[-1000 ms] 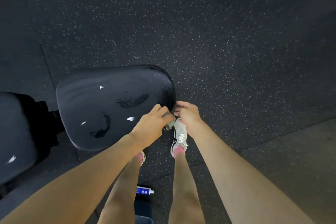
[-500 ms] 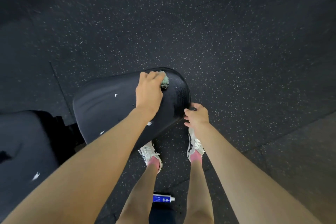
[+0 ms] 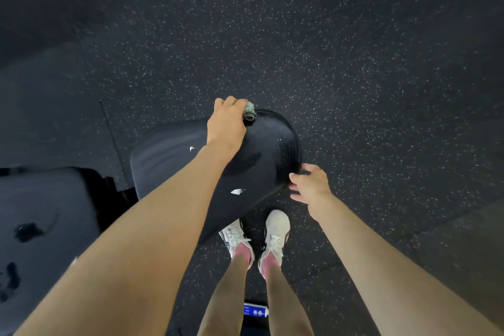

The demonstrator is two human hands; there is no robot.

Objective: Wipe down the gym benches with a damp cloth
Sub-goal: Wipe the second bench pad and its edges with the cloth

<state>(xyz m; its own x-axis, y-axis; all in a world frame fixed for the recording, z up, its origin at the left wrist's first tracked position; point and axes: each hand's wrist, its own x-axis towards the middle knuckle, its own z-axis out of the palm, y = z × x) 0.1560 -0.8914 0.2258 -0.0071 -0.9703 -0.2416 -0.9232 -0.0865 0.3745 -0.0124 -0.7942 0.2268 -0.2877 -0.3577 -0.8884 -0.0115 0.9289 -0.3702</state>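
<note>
**Cloth at the far rim of the seat pad**

The bunched grey-green cloth sits on the far edge of the black padded bench seat, close to its rounded end. My left hand is closed over it, fingers curled round the wad and knuckles up, so only a tuft shows past my fingers on the right. My forearm reaches diagonally across the pad to get there.

The seat's vinyl shows darker damp-looking patches near the middle and by the rounded end. There are two small white nicks in the cover, one near my wrist and one nearer me. My right hand is at the rounded end's near corner. It holds nothing, its fingers loose and spread, the tips right at the pad's rim. I cannot tell whether they actually touch it.

To my left is a second black pad, set apart from the seat by a dark gap and carrying a few dark blotches. Below the seat's near edge stand my white trainers with pink socks. Between my legs, at the bottom of the view, lies a small blue-and-white labelled object, too blurred to read. Everything rests on a black rubber floor flecked with white.
</note>
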